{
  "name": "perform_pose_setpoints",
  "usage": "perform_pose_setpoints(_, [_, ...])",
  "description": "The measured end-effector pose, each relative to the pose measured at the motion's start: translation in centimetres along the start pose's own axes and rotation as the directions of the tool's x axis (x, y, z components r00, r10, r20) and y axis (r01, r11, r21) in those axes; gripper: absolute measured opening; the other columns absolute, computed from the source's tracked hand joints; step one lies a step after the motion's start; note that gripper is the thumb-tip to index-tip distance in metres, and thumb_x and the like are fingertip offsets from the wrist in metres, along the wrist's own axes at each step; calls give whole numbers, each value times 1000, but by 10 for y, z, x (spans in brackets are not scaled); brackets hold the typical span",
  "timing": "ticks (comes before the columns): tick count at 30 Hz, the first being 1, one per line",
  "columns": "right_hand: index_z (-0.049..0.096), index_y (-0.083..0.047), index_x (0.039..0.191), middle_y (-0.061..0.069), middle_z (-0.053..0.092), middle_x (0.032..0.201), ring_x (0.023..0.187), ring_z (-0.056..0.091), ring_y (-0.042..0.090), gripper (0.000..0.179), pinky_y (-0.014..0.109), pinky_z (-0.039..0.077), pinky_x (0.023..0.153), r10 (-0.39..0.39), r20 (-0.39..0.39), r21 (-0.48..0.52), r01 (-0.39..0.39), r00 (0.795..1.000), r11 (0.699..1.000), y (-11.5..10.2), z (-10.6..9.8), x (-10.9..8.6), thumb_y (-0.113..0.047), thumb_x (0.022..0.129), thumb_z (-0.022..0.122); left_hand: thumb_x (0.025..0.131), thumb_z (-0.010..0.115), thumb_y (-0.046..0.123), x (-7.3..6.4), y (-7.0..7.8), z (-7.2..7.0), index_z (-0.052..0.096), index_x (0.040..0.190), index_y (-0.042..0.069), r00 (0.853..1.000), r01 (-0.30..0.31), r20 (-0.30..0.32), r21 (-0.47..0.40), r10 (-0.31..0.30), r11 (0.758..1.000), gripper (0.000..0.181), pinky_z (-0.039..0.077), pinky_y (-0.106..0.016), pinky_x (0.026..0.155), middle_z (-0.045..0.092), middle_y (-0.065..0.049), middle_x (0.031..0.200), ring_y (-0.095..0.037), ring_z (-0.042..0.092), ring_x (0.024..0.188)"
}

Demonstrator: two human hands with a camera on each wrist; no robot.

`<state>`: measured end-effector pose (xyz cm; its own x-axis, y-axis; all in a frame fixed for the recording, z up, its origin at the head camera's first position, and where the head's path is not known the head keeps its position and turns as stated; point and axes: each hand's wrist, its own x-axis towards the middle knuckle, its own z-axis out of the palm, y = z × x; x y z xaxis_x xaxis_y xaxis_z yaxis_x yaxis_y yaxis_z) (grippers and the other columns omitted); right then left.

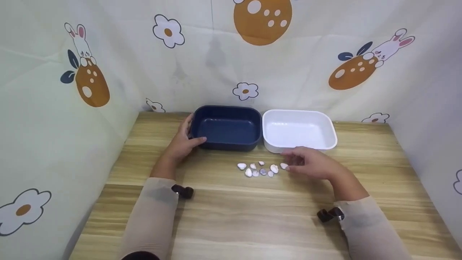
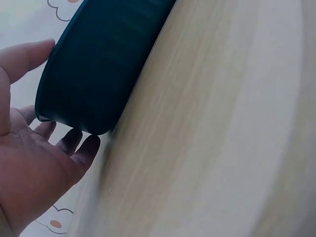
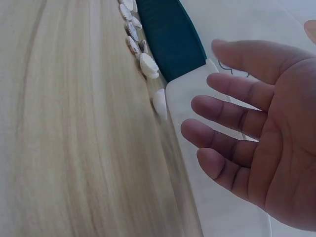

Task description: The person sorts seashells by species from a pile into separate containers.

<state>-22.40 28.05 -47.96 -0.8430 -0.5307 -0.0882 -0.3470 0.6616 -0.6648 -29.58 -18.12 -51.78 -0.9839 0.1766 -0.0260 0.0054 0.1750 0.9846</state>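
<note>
The left hand (image 1: 181, 144) grasps the navy bin (image 1: 227, 132), while the right hand (image 1: 312, 163), fingers (image 3: 215, 136) relaxed, hovers near the shells (image 1: 263, 172).

A wood-grained desk (image 1: 249, 224) is stretching out beneath a pale cloth (image 1: 306, 79), which is hanging along its far, left and right edges. White flowers (image 1: 245, 91) are dotting the cloth, two sitting near the desk's far corners. Printed rabbits (image 1: 82, 47) are clinging to orange fruits (image 1: 92, 85) above those same corners.
</note>
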Motion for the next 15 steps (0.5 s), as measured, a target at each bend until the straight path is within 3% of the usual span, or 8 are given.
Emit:
perform_pose_setpoints(6, [72,-7,136,9,78,116,106,71,28,45,44,59,95,-19,33,-34,20,999,999,-1,6,1,-11,92,81,90,82,12,1,-2,1,19,172,20,1000,-1,-8,6,1,1000,104,16,-49,137,16,-11,178,-31,21,165])
perform_pose_setpoints(11, [75,-8,132,7,78,120,112,69,25,40,44,56,100,-17,25,-87,19,1000,996,1,11,4,-10,92,81,91,82,13,2,-5,0,16,173,20,999,40,7,-50,-39,998,106,11,-45,138,16,-9,180,-28,17,167])
perform_pose_setpoints(15, [76,-10,128,7,76,120,114,67,27,35,50,53,104,-45,20,-132,47,999,990,2,15,6,-8,93,78,91,82,12,2,-6,-1,12,173,20,998,53,24,-87,-51,995,108,13,-43,137,17,-10,181,-27,19,166])
